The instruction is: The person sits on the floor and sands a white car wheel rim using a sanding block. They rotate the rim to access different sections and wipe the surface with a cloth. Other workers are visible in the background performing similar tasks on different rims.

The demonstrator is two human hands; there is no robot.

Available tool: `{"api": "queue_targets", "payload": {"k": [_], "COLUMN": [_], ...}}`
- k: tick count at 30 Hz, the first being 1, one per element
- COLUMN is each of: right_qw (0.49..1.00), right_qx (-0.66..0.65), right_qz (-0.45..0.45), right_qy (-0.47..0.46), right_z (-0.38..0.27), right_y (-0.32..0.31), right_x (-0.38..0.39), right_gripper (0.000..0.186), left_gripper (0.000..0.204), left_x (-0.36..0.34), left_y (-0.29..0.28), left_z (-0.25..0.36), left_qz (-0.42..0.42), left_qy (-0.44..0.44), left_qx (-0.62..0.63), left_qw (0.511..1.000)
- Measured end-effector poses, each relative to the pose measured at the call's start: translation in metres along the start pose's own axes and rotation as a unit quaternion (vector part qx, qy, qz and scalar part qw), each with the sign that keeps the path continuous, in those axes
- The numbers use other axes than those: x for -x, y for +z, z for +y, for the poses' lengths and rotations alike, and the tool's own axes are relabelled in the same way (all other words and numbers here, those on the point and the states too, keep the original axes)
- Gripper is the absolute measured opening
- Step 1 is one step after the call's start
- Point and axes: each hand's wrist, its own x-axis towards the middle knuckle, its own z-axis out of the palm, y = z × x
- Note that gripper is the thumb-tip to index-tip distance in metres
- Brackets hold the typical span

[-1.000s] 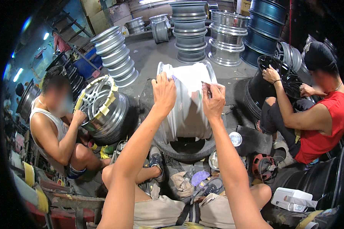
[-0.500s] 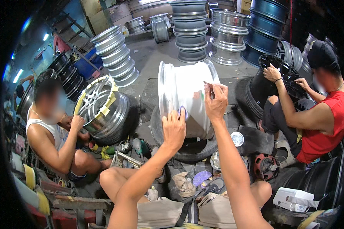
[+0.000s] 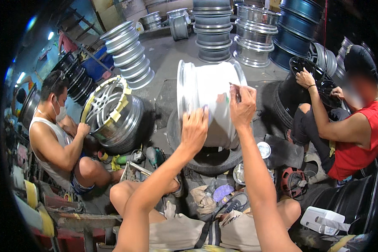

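A silver wheel rim (image 3: pixel 212 80) lies on its side in front of me, on top of a black tyre (image 3: pixel 208 169). Its barrel is bright under the light, with a small reddish and green mark near the right side. My left hand (image 3: pixel 193 128) presses bent fingers against the barrel's near left part, closed on a small purple piece (image 3: pixel 206 110) that mostly hides under the fingertips. At the barrel's right side, my right hand (image 3: pixel 242 107) is closed in a pinch. A small dark tip shows at its fingers; what it is I cannot make out.
At left, a masked person works at a rim edged with yellow tape (image 3: pixel 85 113); at right, one in a red top handles a black rim (image 3: pixel 300 71). Rim stacks (image 3: pixel 214 33) stand behind. Near my feet lie a purple disc (image 3: pixel 222 193), crumpled paper (image 3: pixel 203 200), a tin (image 3: pixel 263 149) and power tools.
The whole view has shifted slightly, with the rim now a little higher and further right. My left fingers cover more of the purple piece. Both hands stay at the barrel.
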Motion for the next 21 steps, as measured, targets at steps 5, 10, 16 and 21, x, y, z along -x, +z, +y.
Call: {"api": "queue_targets", "payload": {"k": [5, 10, 16, 21], "right_qw": [0.999, 1.0, 1.0, 1.0], "right_qx": [-0.025, -0.003, -0.003, -0.018], "right_qz": [-0.009, 0.013, 0.003, 0.007], "right_qy": [0.036, 0.004, 0.009, 0.017], "right_z": [0.002, 0.005, 0.004, 0.008], "right_y": [-0.005, 0.003, 0.0, 0.001], "right_x": [0.001, -0.005, 0.003, -0.004], "right_gripper": [0.015, 0.014, 0.014, 0.014], "left_gripper": [0.053, 0.05, 0.047, 0.053], "left_x": [0.005, -0.018, 0.001, -0.031], "left_y": [-0.004, -0.011, -0.024, -0.013], "left_z": [-0.008, -0.016, -0.018, -0.021], "left_qz": [-0.025, -0.071, -0.084, -0.091], "left_qy": [0.04, 0.075, 0.135, 0.125], "left_qx": [-0.011, -0.055, -0.07, -0.107], "left_qw": [0.999, 0.993, 0.985, 0.982]}}
